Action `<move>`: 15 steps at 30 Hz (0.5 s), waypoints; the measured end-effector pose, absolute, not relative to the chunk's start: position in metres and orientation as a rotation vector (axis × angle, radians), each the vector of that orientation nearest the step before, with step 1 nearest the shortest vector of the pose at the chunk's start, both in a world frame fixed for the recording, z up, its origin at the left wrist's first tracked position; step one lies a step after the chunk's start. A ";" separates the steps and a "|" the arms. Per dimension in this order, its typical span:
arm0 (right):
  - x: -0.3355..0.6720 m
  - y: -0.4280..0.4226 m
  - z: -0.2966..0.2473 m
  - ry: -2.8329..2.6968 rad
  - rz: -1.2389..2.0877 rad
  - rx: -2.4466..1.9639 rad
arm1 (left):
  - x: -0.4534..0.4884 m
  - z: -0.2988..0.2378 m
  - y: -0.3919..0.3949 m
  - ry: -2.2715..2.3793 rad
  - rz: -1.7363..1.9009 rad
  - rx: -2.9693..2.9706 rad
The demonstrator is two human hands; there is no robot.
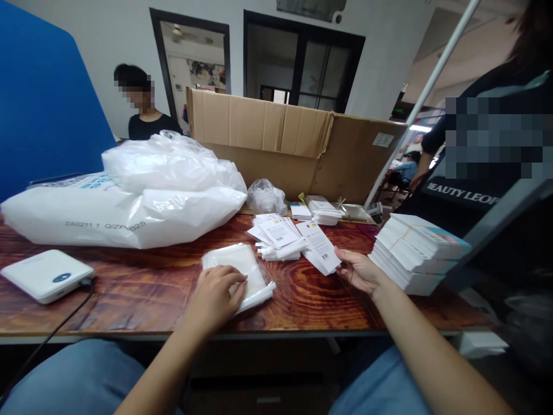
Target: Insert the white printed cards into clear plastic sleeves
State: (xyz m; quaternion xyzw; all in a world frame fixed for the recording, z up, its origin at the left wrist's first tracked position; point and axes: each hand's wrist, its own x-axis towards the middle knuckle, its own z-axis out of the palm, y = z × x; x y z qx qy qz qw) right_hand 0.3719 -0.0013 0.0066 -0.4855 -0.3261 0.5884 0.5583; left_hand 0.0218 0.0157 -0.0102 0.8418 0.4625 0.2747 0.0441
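Wooden table, red-brown grain, seen from its near edge. Item: stack of clear plastic sleeves, lying close to the near edge at the middle. The left hand rests on top of it, fingers bent and close together, tips pressed on the uppermost sleeve; whether they pinch it cannot be told. Item: white printed card, barcode side up, just right of the sleeves. The right hand holds its near end, thumb on top, remaining fingers loosely spread beneath. Item: loose heap of similar cards, behind the held card, toward the middle of the table. Item: tall stack of white cards, at the right edge, just beside the right hand. Item: white flat device with black cable, near the left front corner. Item: large white plastic bags, along the far left. Item: opened cardboard box, at the far edge. Two other people, one beyond the bags, one standing at the right edge.
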 end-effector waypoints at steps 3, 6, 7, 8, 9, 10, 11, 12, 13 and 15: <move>0.371 -0.003 0.008 -0.776 1.382 -1.156 | 0.021 -0.011 0.016 1.413 0.846 2.576; 0.364 -0.005 0.010 -0.789 1.391 -1.171 | 0.022 -0.009 0.015 1.430 0.825 2.566; 0.360 -0.006 0.010 -0.812 1.399 -1.180 | 0.023 -0.009 0.014 1.443 0.813 2.557; 0.354 -0.008 0.009 -0.853 1.399 -1.194 | 0.023 -0.008 0.013 1.456 0.795 2.547; 0.348 -0.010 0.008 -0.915 1.362 -1.214 | 0.023 -0.007 0.012 1.471 0.777 2.536; 0.341 -0.012 0.008 -0.992 1.266 -1.238 | 0.024 -0.007 0.012 1.486 0.761 2.524; 0.334 -0.016 0.007 -1.074 1.088 -1.264 | 0.024 -0.007 0.012 1.499 0.748 2.514; 0.328 -0.020 0.006 -1.168 0.834 -1.276 | 0.024 -0.007 0.012 1.511 0.741 2.503; 0.322 -0.026 0.006 -1.292 0.529 -1.249 | 0.023 -0.007 0.012 1.519 0.735 2.493; 0.313 -0.037 0.007 -1.639 -0.082 -1.052 | 0.023 -0.007 0.013 1.530 0.729 2.478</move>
